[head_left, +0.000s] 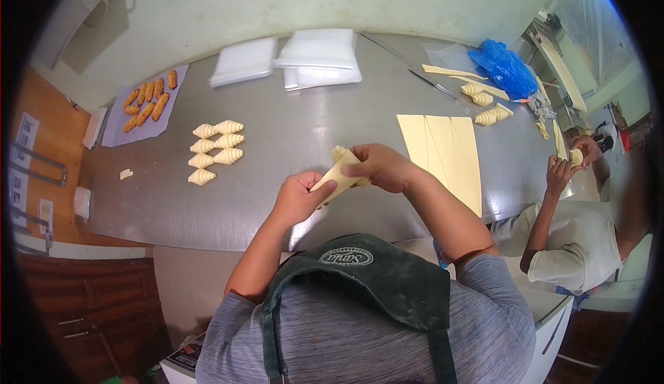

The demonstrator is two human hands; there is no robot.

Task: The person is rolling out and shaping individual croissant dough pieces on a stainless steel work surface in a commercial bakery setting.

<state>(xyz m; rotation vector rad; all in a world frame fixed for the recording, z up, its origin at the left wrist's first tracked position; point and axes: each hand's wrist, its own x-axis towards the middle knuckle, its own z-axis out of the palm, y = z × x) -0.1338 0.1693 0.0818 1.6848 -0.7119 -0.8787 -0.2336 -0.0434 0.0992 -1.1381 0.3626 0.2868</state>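
Observation:
A strip of pale dough (pixel 337 177), partly rolled up at its far end, is held between my two hands above the steel table. My left hand (pixel 299 196) grips the flat near end with thumb and fingers. At the rolled far end, my right hand (pixel 380 167) is closed round the dough, its thumb on top. Several shaped raw croissants (pixel 229 156) stand in two columns left of my hands. To the right of my right hand lies a flat dough sheet (pixel 443 154) cut into long triangles.
Browned pastry sticks (pixel 146 100) lie on paper at the far left. Stacked white plastic sheets (pixel 318 50) are at the back. A long metal blade (pixel 432 81), more rolled dough (pixel 494 114) and a blue plastic bag (pixel 505 67) are back right. At right, another person's hands (pixel 568 165) hold dough.

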